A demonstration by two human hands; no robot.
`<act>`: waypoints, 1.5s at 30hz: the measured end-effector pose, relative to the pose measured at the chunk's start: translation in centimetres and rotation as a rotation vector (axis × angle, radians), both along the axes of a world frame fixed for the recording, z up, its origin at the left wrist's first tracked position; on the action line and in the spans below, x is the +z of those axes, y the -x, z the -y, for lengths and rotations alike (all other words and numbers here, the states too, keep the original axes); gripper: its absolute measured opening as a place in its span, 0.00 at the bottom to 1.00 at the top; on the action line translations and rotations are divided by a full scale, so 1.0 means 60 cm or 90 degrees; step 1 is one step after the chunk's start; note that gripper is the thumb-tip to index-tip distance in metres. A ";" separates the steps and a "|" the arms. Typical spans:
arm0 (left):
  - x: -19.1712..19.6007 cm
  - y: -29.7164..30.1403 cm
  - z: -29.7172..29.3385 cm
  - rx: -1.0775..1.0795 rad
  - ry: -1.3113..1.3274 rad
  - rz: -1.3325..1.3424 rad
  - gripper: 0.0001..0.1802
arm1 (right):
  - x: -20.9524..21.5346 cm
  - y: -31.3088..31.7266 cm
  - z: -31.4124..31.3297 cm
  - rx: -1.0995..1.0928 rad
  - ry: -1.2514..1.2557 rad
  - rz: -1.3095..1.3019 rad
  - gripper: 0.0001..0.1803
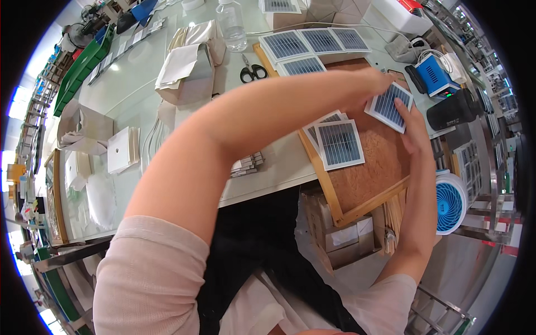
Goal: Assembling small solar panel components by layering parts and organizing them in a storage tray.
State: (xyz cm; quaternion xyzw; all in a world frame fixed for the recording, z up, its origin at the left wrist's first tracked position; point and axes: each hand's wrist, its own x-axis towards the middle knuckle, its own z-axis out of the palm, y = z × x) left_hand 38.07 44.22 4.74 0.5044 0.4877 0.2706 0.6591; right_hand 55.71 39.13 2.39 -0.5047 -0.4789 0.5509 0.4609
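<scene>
My right hand (412,128) holds a small white-edged solar panel (391,106) tilted above the right part of a wood-framed brown board (379,162), thumb on its face. My left arm reaches across the table, and my left hand (369,85) is closed at the panel's upper left corner. What its fingers hold, if anything, is hidden. Two more panels overlap on the board below, the upper one a solar panel (339,144) lying face up. Along the board's far edge lie several other panels (319,42).
Black scissors (254,72) and a clear bottle (231,28) lie beyond my left arm, near paper-filled boxes (187,72). To the right stand a blue device (435,75), a black cylinder (453,110) and a blue-white fan (449,204). A cardboard box (346,240) sits below the board.
</scene>
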 end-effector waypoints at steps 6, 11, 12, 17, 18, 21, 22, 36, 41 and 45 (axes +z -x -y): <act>0.023 0.148 -0.029 0.031 -0.594 -0.442 0.21 | -0.013 0.028 -0.119 0.165 0.074 0.118 0.21; 0.029 0.220 0.060 -0.184 -0.505 -0.585 0.20 | -0.016 0.086 -0.176 0.298 0.144 0.169 0.23; 0.021 0.227 0.075 -0.181 -0.504 -0.589 0.20 | -0.018 0.095 -0.183 0.302 0.141 0.168 0.23; -0.011 0.244 0.101 -0.240 -0.613 -0.603 0.18 | -0.020 0.125 -0.213 0.385 0.097 0.189 0.23; -0.015 0.244 0.101 -0.236 -0.612 -0.602 0.18 | -0.021 0.125 -0.218 0.387 0.097 0.191 0.23; -0.023 0.242 0.097 -0.221 -0.631 -0.622 0.15 | -0.022 0.122 -0.231 0.414 0.117 0.241 0.25; -0.024 0.241 0.095 -0.217 -0.626 -0.625 0.14 | -0.024 0.121 -0.233 0.404 0.115 0.258 0.24; -0.032 0.244 0.093 -0.194 -0.598 -0.594 0.11 | -0.003 0.112 -0.060 0.171 -0.168 0.665 0.09; -0.033 0.250 0.095 -0.170 -0.612 -0.568 0.11 | -0.024 0.155 -0.014 0.199 -0.350 0.725 0.12; -0.039 0.248 0.094 -0.162 -0.621 -0.559 0.12 | -0.029 0.154 -0.007 0.188 -0.358 0.724 0.13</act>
